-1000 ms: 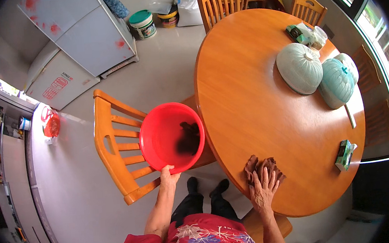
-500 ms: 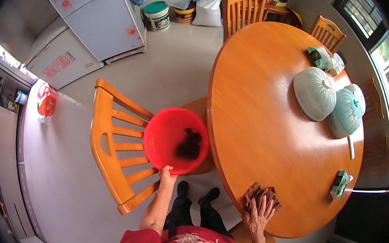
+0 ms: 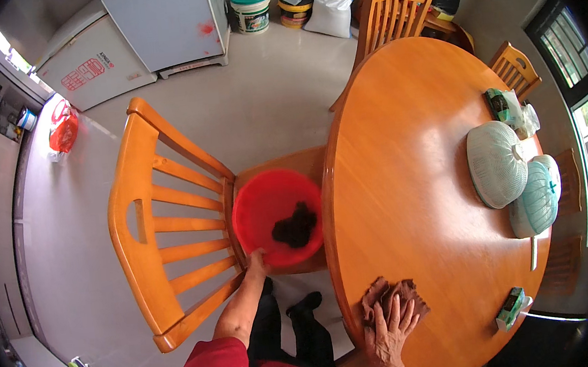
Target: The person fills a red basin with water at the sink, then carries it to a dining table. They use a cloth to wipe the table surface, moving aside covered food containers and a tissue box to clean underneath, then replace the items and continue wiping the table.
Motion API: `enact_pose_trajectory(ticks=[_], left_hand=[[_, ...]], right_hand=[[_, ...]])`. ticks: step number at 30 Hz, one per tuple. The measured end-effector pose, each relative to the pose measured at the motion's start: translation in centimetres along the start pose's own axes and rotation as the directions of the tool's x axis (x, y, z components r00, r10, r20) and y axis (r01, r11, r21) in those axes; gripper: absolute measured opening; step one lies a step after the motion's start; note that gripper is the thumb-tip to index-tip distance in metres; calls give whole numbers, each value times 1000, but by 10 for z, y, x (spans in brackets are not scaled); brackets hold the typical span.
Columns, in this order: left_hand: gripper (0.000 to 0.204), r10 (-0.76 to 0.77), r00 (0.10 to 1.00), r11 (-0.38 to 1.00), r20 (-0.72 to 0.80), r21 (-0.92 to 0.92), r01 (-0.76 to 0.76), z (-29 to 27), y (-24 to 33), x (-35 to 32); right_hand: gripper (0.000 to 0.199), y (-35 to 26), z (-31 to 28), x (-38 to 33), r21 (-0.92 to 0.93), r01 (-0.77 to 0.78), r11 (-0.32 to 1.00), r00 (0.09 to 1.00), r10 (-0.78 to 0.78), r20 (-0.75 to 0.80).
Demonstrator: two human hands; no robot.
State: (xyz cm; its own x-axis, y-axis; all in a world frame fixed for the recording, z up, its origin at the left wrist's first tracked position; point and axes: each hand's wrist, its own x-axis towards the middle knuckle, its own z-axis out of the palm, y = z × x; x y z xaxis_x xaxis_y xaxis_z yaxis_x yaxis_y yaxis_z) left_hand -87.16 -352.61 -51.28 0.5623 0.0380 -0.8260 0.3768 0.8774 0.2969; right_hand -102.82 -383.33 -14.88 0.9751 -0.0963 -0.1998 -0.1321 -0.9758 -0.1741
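My left hand [image 3: 256, 262] is closed on the near rim of a round red plastic basin [image 3: 258, 211], its thumb over the edge. The basin sits on the seat of a wooden chair [image 3: 144, 217], tucked between the backrest and the table edge. Inside it lies a dark, crumpled clump [image 3: 296, 226], possibly cloth. On the near left part of the oval wooden table [image 3: 409, 138], a rumpled brown cloth [image 3: 405, 296] lies under my right hand [image 3: 389, 332]. That hand rests flat with its fingers spread over the cloth.
Two mesh food covers [image 3: 495, 164] and a tissue pack [image 3: 510, 308] are on the table's right side. More wooden chairs [image 3: 397, 6] stand beyond. Lidded buckets [image 3: 252, 19], a white sack [image 3: 333, 9], a fridge [image 3: 168, 27] and a chest freezer [image 3: 98, 64] line the far wall.
The basin has come down and settled onto the chair seat, still in my left hand. My right hand stays flat on the brown cloth. The whole view has shifted slightly.
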Motion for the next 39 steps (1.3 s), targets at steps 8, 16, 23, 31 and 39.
enact_pose_trajectory(ticks=[8,16,23,31,39], left_hand=[[50,86,992,990,90,101,-95,54,-25,-61],[30,-478,860,739,-181,447,505,-115,54,-202],[56,236,964,862,124,432,-266,-31,254,-262],[43,333,800,708,499,428,-561,144,311,-331],[21,118,886,790,448,498,-357,201,323,-331]], right_hand=[[51,21,-6,110,-45,-63,997,979,53,-198],[50,-4,-21,163,16,-298,954,940,296,-169],[46,-53,14,66,-35,14,999,936,-25,-350],[20,-161,8,-17,891,44,452,998,20,-59],[84,-303,21,-4,580,288,762,956,-190,-225]])
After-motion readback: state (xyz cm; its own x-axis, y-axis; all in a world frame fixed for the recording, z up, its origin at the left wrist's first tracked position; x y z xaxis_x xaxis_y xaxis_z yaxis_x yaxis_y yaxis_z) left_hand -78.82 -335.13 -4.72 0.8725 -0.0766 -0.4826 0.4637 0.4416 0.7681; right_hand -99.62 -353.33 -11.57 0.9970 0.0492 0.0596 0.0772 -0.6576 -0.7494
